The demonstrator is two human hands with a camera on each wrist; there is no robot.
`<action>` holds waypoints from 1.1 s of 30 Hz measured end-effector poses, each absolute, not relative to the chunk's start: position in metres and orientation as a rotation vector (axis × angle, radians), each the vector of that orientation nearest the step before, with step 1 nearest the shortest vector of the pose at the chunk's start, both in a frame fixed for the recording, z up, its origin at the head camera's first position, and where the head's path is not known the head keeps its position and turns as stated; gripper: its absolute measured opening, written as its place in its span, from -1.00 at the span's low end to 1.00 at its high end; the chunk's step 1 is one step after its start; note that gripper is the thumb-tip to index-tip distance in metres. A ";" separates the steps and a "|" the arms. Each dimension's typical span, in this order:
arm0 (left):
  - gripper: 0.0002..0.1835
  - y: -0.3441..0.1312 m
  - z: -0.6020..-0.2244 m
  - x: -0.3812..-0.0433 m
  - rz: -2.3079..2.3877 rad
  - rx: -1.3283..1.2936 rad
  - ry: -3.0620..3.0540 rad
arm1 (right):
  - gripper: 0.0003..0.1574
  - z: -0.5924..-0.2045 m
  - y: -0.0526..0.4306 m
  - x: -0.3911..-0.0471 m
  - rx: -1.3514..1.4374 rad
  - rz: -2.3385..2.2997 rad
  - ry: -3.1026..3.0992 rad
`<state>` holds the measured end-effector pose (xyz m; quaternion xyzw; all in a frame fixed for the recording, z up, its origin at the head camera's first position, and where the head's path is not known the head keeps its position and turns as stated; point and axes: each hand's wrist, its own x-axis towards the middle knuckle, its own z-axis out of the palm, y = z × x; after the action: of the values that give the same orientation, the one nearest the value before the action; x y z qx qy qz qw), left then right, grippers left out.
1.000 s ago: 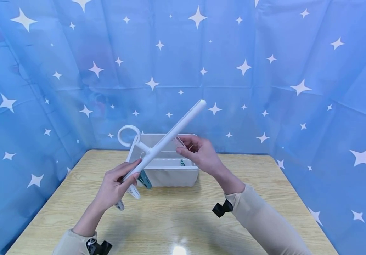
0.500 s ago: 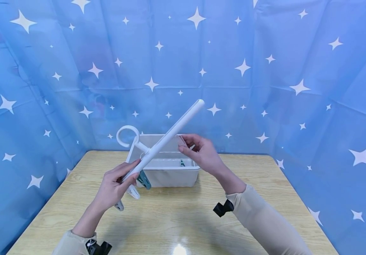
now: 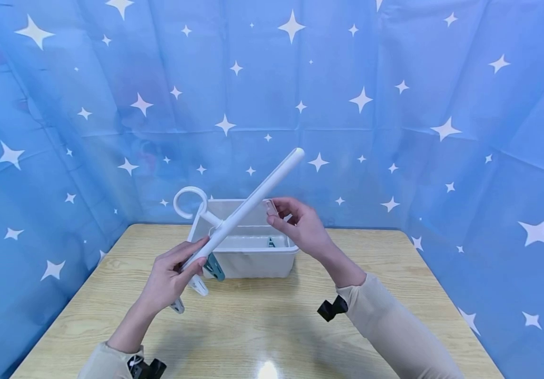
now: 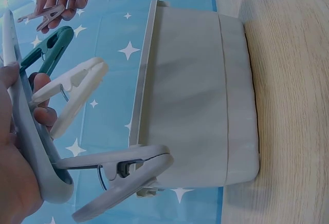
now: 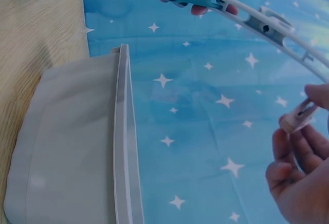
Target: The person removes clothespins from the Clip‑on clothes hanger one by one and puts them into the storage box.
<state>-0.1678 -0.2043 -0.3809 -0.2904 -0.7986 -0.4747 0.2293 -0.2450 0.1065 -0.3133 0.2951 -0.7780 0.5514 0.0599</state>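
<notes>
My left hand [image 3: 169,276] grips the lower part of a white clip hanger [image 3: 257,197], whose bar slants up to the right. Its round hook [image 3: 191,190] points up and left. Along the lower half of the bar hang a teal clip [image 4: 61,41], a white clip [image 4: 95,71] and a grey clip [image 4: 123,196]. My right hand [image 3: 307,229] pinches a pale pinkish clip [image 3: 270,207] between thumb and fingers. That clip is beside the bar's upper half and apart from it, as the right wrist view shows.
Behind the hanger stands a light grey plastic bin [image 3: 257,265] on the wooden table [image 3: 253,326]. A small teal clip [image 3: 271,242] lies inside; part of the bin's interior is hidden by the bar. A blue star-patterned curtain [image 3: 253,84] surrounds the table's back and sides.
The pale clip has turned in my right fingers, and that hand has shifted slightly right. The hanger has rotated a little, so its hook's gap shows; my left hand keeps its grip.
</notes>
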 end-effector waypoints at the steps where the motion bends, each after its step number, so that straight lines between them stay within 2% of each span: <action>1: -0.47 -0.204 -0.381 -0.168 -1.308 -0.798 -2.199 | -0.53 -0.313 0.107 -0.245 0.891 1.664 -2.361; 12: -0.47 -0.206 -0.381 -0.170 -1.315 -0.806 -2.209 | -0.49 -0.317 0.109 -0.253 0.832 1.637 -2.418; 23: -0.47 -0.206 -0.381 -0.170 -1.317 -0.797 -2.211 | -0.53 -0.325 0.112 -0.263 0.774 1.651 -2.432; 33: -0.47 -0.207 -0.382 -0.168 -1.312 -0.788 -2.221 | -0.46 -0.331 0.113 -0.268 0.736 1.647 -2.460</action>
<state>-0.1684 -0.2068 -0.3816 -0.2849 -0.8032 -0.4745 0.2202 -0.2681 0.1126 -0.3313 0.2409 -0.8056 0.5394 0.0454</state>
